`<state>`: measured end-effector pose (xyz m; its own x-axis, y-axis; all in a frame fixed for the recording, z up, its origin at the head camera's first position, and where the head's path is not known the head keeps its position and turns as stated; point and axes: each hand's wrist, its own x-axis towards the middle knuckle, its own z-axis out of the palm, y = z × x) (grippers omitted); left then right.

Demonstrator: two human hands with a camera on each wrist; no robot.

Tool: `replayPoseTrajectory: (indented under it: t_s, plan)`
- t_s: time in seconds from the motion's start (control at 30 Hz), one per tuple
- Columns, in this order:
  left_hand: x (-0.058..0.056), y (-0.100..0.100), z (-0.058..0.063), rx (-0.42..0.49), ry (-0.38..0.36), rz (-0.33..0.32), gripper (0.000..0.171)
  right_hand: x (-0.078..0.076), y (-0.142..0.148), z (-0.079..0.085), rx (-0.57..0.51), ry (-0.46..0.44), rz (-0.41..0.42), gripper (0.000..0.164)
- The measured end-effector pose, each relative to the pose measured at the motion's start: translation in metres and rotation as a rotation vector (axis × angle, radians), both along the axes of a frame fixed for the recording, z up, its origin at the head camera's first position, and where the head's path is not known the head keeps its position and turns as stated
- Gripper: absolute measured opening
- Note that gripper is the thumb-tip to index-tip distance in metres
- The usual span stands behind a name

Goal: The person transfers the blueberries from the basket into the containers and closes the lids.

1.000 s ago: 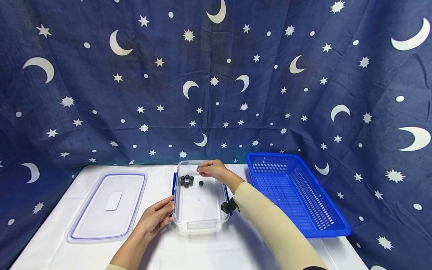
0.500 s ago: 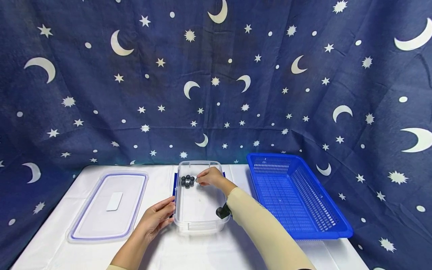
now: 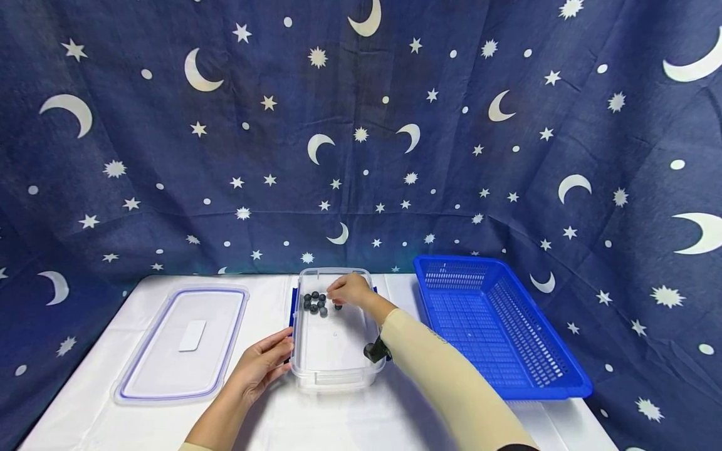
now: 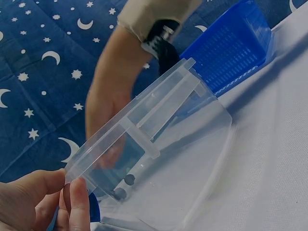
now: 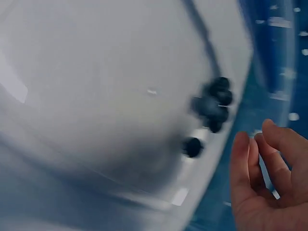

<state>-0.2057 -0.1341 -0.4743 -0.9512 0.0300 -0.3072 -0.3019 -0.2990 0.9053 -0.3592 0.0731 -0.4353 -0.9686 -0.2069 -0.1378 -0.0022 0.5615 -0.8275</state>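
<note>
A clear plastic box (image 3: 348,378) with blue side latches stands uncovered on the white table. My left hand (image 3: 262,365) grips its left side; in the left wrist view the thumb (image 4: 45,182) lies along the rim. Several blueberries (image 3: 314,308) sit clustered in the box's far left part. One more blueberry (image 5: 193,147) lies apart, to the right of the cluster, partly hidden by my right hand (image 3: 351,290) in the head view. That hand hovers inside the box, its thumb and fingers bent but apart, with nothing between them in the right wrist view.
A clear lid (image 3: 152,363) with a blue seal and a white label lies flat at the left. At the right stands a blue perforated basket (image 3: 474,326) reaching the table's right edge. A curtain (image 3: 361,188) with moons and stars hangs behind.
My right hand has brought a blueberry from the box's far right over to the cluster and let it go there. It now hovers by the separate blueberry. The left hand has stayed put.
</note>
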Motion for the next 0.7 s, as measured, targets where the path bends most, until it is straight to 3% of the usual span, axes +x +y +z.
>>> replayPoseTrajectory:
  t_s: [0.13, 0.23, 0.3, 0.43, 0.57, 0.7]
  plan:
    - [-0.001, 0.001, 0.0, -0.006, 0.003, -0.002, 0.049, -0.002, 0.015, 0.028, 0.07, 0.113, 0.003, 0.018]
    - [-0.002, 0.001, 0.0, -0.01, 0.002, 0.001, 0.048, -0.002, 0.034, 0.039, 0.153, 0.212, -0.085, 0.018]
    - [-0.002, 0.0, 0.0, -0.01, 0.001, 0.007, 0.047, -0.001, 0.048, 0.04, 0.206, 0.227, -0.155, 0.02]
    - [-0.001, -0.001, 0.001, -0.01, -0.002, 0.011, 0.049, 0.001, 0.068, 0.027, 0.082, 0.055, -0.24, 0.024]
    - [0.0, 0.0, 0.001, -0.017, -0.002, 0.007, 0.05, 0.005, 0.079, 0.015, -0.185, -0.147, -0.229, 0.027]
    - [0.0, 0.001, 0.0, -0.027, -0.001, 0.009, 0.05, 0.008, 0.084, 0.013, -0.304, -0.249, -0.185, 0.03]
